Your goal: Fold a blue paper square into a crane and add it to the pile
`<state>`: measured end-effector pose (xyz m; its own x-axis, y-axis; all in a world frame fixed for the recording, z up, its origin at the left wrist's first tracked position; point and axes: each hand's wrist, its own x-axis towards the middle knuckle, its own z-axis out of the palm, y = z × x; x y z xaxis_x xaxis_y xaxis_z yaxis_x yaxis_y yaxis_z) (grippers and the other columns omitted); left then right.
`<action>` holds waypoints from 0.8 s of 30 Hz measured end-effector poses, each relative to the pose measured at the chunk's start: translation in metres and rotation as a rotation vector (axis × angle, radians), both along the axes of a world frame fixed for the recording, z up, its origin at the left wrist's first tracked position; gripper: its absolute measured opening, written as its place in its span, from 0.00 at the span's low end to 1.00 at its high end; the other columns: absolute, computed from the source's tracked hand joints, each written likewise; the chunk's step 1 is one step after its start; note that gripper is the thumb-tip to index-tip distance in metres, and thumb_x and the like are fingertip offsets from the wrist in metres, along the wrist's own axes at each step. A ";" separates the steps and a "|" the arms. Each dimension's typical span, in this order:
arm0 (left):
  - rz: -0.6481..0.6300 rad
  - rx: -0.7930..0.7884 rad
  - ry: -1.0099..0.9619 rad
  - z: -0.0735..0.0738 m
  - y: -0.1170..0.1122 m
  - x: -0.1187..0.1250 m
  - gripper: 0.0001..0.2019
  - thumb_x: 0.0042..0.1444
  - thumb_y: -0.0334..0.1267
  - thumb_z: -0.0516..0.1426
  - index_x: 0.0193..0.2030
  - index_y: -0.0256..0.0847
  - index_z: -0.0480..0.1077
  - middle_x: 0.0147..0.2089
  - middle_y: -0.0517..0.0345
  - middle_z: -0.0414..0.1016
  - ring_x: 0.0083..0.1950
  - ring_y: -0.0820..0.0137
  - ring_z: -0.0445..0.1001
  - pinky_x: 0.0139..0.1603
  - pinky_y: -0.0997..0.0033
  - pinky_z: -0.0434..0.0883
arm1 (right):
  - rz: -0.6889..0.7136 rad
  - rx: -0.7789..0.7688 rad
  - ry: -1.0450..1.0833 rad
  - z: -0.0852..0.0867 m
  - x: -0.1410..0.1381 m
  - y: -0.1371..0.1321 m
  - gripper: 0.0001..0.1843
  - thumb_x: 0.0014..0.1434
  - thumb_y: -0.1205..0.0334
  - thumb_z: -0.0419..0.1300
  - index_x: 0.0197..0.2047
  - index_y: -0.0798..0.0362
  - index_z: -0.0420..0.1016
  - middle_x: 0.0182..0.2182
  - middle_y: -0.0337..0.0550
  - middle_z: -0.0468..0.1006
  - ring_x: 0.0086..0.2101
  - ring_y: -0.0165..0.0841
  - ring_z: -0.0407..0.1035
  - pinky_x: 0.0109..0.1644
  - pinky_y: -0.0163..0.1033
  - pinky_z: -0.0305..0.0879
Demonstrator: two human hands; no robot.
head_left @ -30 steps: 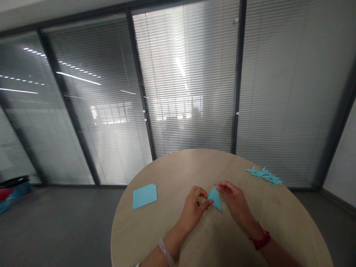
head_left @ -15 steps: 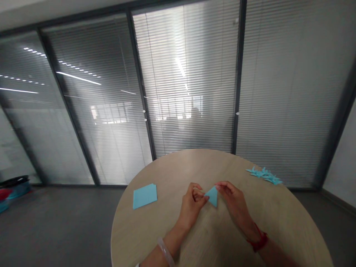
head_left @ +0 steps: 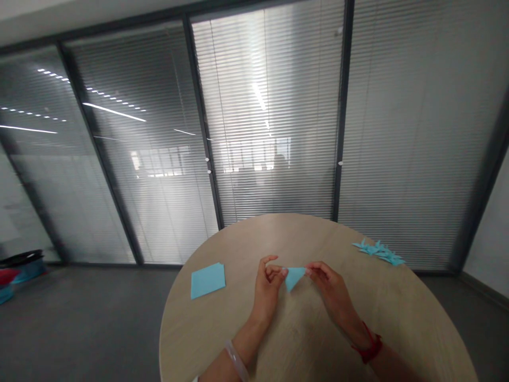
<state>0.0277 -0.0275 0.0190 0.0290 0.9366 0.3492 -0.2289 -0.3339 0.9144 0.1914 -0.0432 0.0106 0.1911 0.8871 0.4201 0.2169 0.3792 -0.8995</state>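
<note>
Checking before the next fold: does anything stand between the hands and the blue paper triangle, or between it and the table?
Nothing visible does. The left hand and right hand pinch the blue paper triangle by its upper corners, and nothing shows between it and the table beneath.

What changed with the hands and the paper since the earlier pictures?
The blue paper triangle turned point down, its flat edge on top, held between the left hand and right hand, which moved slightly apart. The blue paper stack and folded blue pieces stayed.
</note>
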 end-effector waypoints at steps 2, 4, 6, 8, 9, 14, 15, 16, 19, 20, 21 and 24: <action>0.021 0.037 0.026 0.001 0.000 -0.001 0.20 0.50 0.41 0.62 0.47 0.43 0.61 0.28 0.64 0.72 0.32 0.71 0.72 0.37 0.72 0.67 | 0.018 -0.001 -0.027 -0.001 0.000 0.001 0.18 0.55 0.45 0.58 0.34 0.52 0.75 0.30 0.44 0.79 0.34 0.38 0.72 0.40 0.38 0.66; 0.037 0.076 0.076 0.001 -0.001 -0.002 0.18 0.51 0.40 0.60 0.47 0.43 0.61 0.28 0.64 0.71 0.31 0.72 0.71 0.36 0.72 0.66 | 0.035 -0.005 -0.042 -0.002 0.000 0.002 0.17 0.55 0.46 0.57 0.34 0.52 0.73 0.30 0.43 0.78 0.34 0.37 0.72 0.40 0.38 0.66; 0.061 0.104 0.140 0.001 -0.002 -0.003 0.16 0.52 0.38 0.59 0.46 0.43 0.61 0.28 0.64 0.71 0.31 0.72 0.71 0.35 0.72 0.66 | 0.047 -0.008 -0.061 -0.003 0.001 0.003 0.16 0.56 0.47 0.57 0.34 0.52 0.72 0.31 0.43 0.78 0.34 0.37 0.72 0.40 0.38 0.66; 0.081 0.124 0.210 0.001 -0.003 -0.003 0.15 0.52 0.37 0.58 0.46 0.43 0.61 0.28 0.64 0.72 0.31 0.71 0.71 0.36 0.72 0.66 | 0.058 0.002 -0.099 -0.004 0.001 0.003 0.14 0.56 0.48 0.57 0.34 0.51 0.71 0.32 0.42 0.78 0.36 0.37 0.72 0.42 0.38 0.65; 0.085 0.136 0.242 0.001 -0.003 -0.004 0.14 0.53 0.37 0.58 0.45 0.43 0.62 0.29 0.63 0.72 0.32 0.71 0.71 0.37 0.71 0.66 | 0.066 0.011 -0.128 -0.003 0.000 0.002 0.13 0.56 0.49 0.57 0.35 0.51 0.72 0.34 0.42 0.78 0.38 0.37 0.72 0.43 0.38 0.65; 0.038 0.200 0.357 0.001 -0.005 -0.005 0.11 0.54 0.35 0.56 0.45 0.43 0.63 0.30 0.63 0.73 0.35 0.69 0.73 0.41 0.69 0.67 | 0.123 0.059 -0.288 0.000 -0.004 -0.004 0.12 0.59 0.52 0.55 0.36 0.49 0.76 0.35 0.42 0.78 0.39 0.37 0.71 0.46 0.39 0.63; 0.030 0.206 0.368 0.001 -0.006 -0.005 0.11 0.55 0.35 0.56 0.45 0.43 0.63 0.30 0.63 0.73 0.35 0.69 0.73 0.41 0.69 0.67 | 0.121 0.070 -0.309 0.001 -0.004 -0.004 0.12 0.59 0.52 0.55 0.35 0.49 0.77 0.34 0.41 0.79 0.38 0.37 0.71 0.44 0.39 0.63; 0.027 0.208 0.373 0.002 -0.006 -0.005 0.11 0.55 0.35 0.56 0.45 0.43 0.63 0.30 0.63 0.73 0.35 0.69 0.73 0.41 0.69 0.67 | 0.115 0.079 -0.322 0.001 -0.004 -0.005 0.13 0.59 0.52 0.55 0.34 0.49 0.77 0.33 0.41 0.79 0.36 0.37 0.71 0.43 0.39 0.63; 0.025 0.206 0.364 0.003 -0.007 -0.004 0.11 0.55 0.35 0.56 0.45 0.43 0.63 0.30 0.63 0.73 0.35 0.69 0.72 0.41 0.69 0.67 | 0.085 0.092 -0.330 0.002 -0.002 -0.005 0.13 0.58 0.51 0.56 0.33 0.48 0.78 0.31 0.41 0.79 0.35 0.37 0.72 0.41 0.39 0.63; 0.027 0.205 0.357 0.004 -0.008 -0.004 0.11 0.55 0.34 0.55 0.45 0.43 0.63 0.30 0.63 0.73 0.35 0.69 0.72 0.40 0.70 0.67 | 0.078 0.092 -0.327 0.003 -0.001 -0.005 0.13 0.58 0.51 0.57 0.33 0.48 0.79 0.31 0.41 0.79 0.34 0.37 0.72 0.41 0.39 0.63; 0.028 0.206 0.349 0.004 -0.009 -0.004 0.10 0.55 0.35 0.55 0.45 0.43 0.63 0.30 0.63 0.72 0.35 0.69 0.72 0.40 0.70 0.67 | 0.075 0.089 -0.322 0.003 -0.001 -0.005 0.13 0.58 0.51 0.57 0.33 0.48 0.79 0.30 0.41 0.79 0.34 0.37 0.72 0.40 0.39 0.63; 0.022 0.212 0.319 0.005 -0.010 -0.003 0.09 0.56 0.37 0.56 0.44 0.43 0.64 0.30 0.62 0.71 0.34 0.69 0.71 0.39 0.70 0.66 | 0.076 0.080 -0.305 0.005 0.000 -0.005 0.13 0.56 0.50 0.58 0.32 0.47 0.80 0.30 0.41 0.80 0.34 0.37 0.73 0.40 0.39 0.64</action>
